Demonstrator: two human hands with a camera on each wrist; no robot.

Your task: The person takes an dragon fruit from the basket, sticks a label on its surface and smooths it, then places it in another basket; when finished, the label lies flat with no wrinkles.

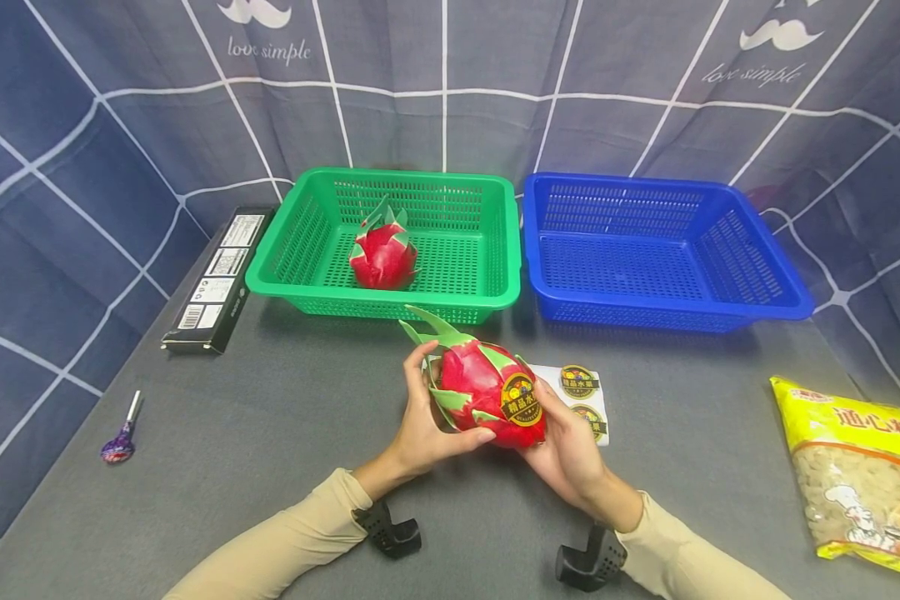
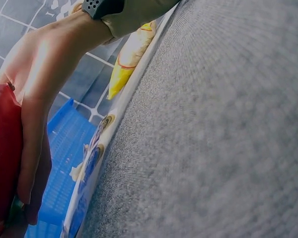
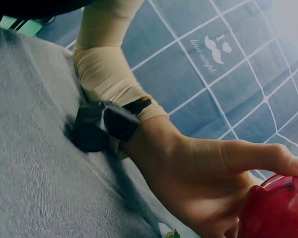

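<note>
Between both hands, a red dragon fruit (image 1: 472, 383) with green leafy scales is held above the table, its leaf tips pointing to the upper left. My left hand (image 1: 420, 429) grips its left side, thumb in front and fingers up by the leaves. From the right, my right hand (image 1: 570, 454) holds the lower end, with the thumb beside a round black-and-gold sticker (image 1: 521, 402) on the skin. Partly behind the right hand lies a white sticker sheet (image 1: 602, 400) with more such stickers. The left wrist view shows the right hand's fingers (image 2: 32, 163) along the red fruit.
A green basket (image 1: 382, 304) at the back holds another dragon fruit (image 1: 384, 257). Beside it stands a blue basket (image 1: 645, 310). A black box (image 1: 221, 279) and a lollipop (image 1: 122, 437) lie at left, a yellow pasta bag (image 1: 855, 475) at right. A checked curtain (image 1: 495, 50) hangs behind.
</note>
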